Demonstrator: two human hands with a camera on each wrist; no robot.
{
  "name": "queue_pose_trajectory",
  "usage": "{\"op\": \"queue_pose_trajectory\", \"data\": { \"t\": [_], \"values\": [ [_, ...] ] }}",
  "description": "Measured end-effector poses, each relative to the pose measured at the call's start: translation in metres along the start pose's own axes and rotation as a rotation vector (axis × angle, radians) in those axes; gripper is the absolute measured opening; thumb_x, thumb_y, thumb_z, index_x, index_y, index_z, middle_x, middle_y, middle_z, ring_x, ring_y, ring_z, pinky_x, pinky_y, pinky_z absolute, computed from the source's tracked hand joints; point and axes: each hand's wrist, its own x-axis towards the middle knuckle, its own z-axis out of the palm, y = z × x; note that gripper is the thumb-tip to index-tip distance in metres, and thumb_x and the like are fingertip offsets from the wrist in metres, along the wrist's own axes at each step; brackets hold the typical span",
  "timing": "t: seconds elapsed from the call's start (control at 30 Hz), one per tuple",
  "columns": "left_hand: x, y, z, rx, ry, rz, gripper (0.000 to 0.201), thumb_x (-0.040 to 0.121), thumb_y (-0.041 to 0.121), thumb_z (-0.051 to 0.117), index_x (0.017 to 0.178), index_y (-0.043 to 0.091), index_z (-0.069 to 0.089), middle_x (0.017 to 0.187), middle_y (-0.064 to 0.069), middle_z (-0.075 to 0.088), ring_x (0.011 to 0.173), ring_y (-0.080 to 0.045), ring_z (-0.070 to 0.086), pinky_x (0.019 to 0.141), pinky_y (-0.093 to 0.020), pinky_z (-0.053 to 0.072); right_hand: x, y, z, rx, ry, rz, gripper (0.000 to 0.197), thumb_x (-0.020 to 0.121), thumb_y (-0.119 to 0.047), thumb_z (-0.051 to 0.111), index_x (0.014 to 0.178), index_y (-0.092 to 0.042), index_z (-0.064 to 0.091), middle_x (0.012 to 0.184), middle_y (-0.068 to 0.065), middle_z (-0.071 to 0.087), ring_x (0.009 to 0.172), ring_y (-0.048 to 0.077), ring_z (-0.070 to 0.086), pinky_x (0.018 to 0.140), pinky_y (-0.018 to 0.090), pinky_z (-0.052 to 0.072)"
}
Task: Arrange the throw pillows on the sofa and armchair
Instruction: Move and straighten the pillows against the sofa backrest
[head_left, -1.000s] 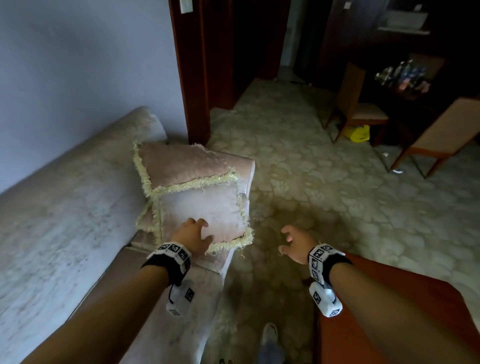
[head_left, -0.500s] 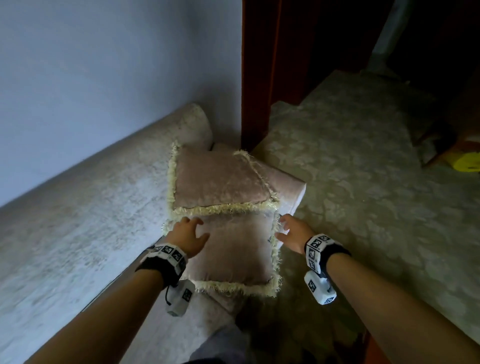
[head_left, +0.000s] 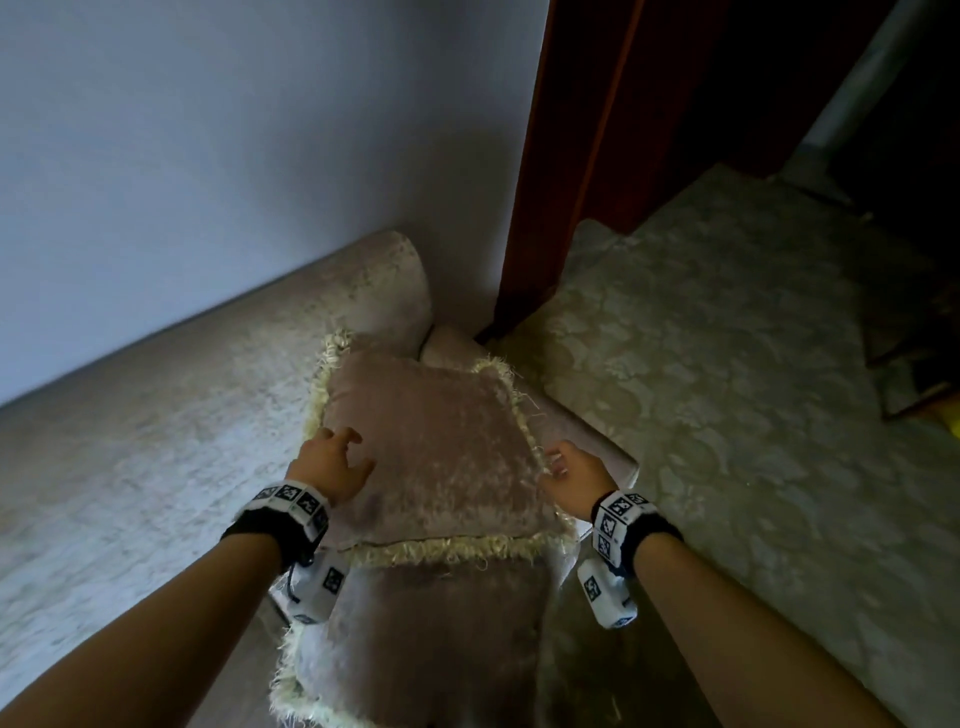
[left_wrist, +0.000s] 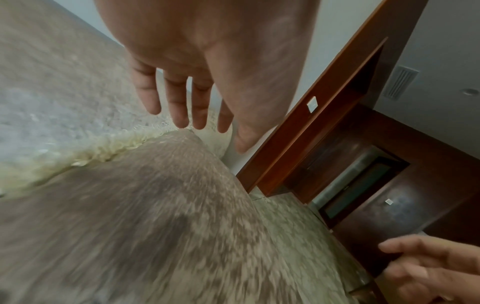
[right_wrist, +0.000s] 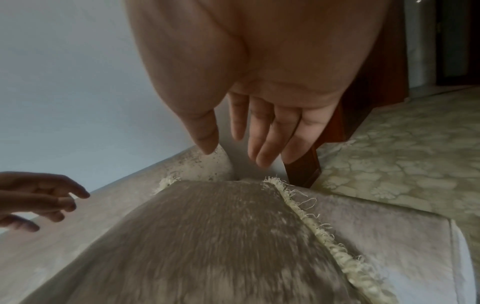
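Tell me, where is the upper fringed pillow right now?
In the head view the upper pillow lies at the sofa's end by the wooden door frame, overlapping the lower pillow, between the left hand and right hand.

left hand (head_left: 332, 465), right hand (head_left: 571, 475) — fingers seemingly relaxed

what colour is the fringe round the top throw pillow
Pale cream-yellow fringe on a dusty pink top throw pillow; the head view shows it best.
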Motion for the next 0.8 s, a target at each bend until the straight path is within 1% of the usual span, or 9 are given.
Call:
{"op": "queue_pose_trajectory", "data": {
  "t": [0.1,0.17,0.23,0.37,0.47,0.53,0.6,0.7,0.8],
  "values": [
    [0.038,0.002,0.0,0.033,-0.026,-0.054,0.055,0.086,0.054,0.059,0.132,0.026,0.049,0.132,-0.013,0.049,0.116,-0.034,0.053,0.093,-0.047,0.051,0.043,-0.002,-0.002,-0.054,-0.026,0.041,0.047,0.09,-0.034,0.067,0.131,-0.018,0.05,0.113,0.001,0.061,0.09,0.015,0.056,0.073,0.026,0.046],
    [0.062,0.0,-0.001,0.064,-0.026,-0.113,0.061,0.083,0.059,0.06,0.134,0.029,0.047,0.134,-0.012,0.047,0.12,-0.035,0.048,0.094,-0.049,0.049,0.074,-0.001,0.001,-0.054,-0.042,0.068,0.044,0.09,-0.034,0.068,0.127,-0.018,0.052,0.117,0.006,0.063,0.094,0.017,0.058,0.08,0.032,0.051],
    [0.083,-0.003,0.003,0.108,-0.021,-0.182,0.074,0.077,0.068,0.061,0.138,0.031,0.041,0.136,-0.011,0.043,0.124,-0.037,0.043,0.096,-0.051,0.047,0.105,0.002,0.004,-0.051,-0.059,0.097,0.046,0.089,-0.037,0.068,0.127,-0.017,0.052,0.116,0.008,0.063,0.099,0.021,0.061,0.085,0.034,0.052],
    [0.107,-0.015,0.024,0.073,-0.052,-0.325,0.107,0.057,0.085,0.058,0.145,0.035,0.026,0.141,-0.01,0.036,0.128,-0.039,0.038,0.1,-0.054,0.042,0.154,0.012,0.02,0.084,-0.106,0.215,0.052,0.088,-0.039,0.069,0.131,-0.017,0.051,0.128,0.008,0.06,0.113,0.025,0.059,0.092,0.033,0.049],
    [0.122,-0.025,0.045,-0.036,-0.114,-0.423,0.128,0.046,0.085,0.068,0.15,0.036,0.01,0.144,-0.016,0.031,0.128,-0.045,0.039,0.102,-0.057,0.041,0.185,0.021,0.035,0.129,-0.143,0.272,0.059,0.085,-0.046,0.071,0.132,-0.017,0.051,0.133,0.009,0.059,0.118,0.027,0.058,0.102,0.039,0.047],
    [0.129,-0.03,0.058,-0.082,-0.13,-0.478,0.138,0.043,0.08,0.075,0.151,0.038,0.0,0.146,-0.019,0.029,0.128,-0.047,0.04,0.103,-0.058,0.04,0.203,0.025,0.045,0.167,-0.194,0.291,0.07,0.082,-0.05,0.072,0.139,-0.018,0.046,0.138,0.006,0.055,0.124,0.028,0.054,0.104,0.036,0.043],
    [0.133,-0.034,0.071,-0.134,-0.145,-0.527,0.142,0.044,0.072,0.082,0.151,0.041,-0.007,0.148,-0.021,0.026,0.129,-0.049,0.04,0.104,-0.058,0.039,0.219,0.028,0.055,0.231,-0.257,0.296,0.093,0.071,-0.061,0.076,0.146,-0.02,0.038,0.141,0.003,0.052,0.128,0.028,0.051,0.106,0.037,0.041],
    [0.139,-0.04,0.082,-0.244,-0.224,-0.564,0.146,0.049,0.056,0.09,0.147,0.048,-0.018,0.151,-0.023,0.022,0.133,-0.049,0.037,0.106,-0.06,0.036,0.242,0.041,0.073,0.302,-0.31,0.312,0.129,0.04,-0.076,0.082,0.149,-0.029,0.031,0.142,0.0,0.053,0.126,0.026,0.053,0.108,0.045,0.043],
    [0.145,-0.043,0.081,-0.239,-0.291,-0.561,0.151,0.049,0.053,0.092,0.143,0.05,-0.027,0.15,-0.023,0.023,0.133,-0.049,0.039,0.107,-0.059,0.037,0.255,0.047,0.082,0.322,-0.367,0.319,0.145,0.031,-0.077,0.083,0.153,-0.033,0.02,0.145,0.0,0.049,0.13,0.026,0.05,0.11,0.046,0.04]
  ]
}}
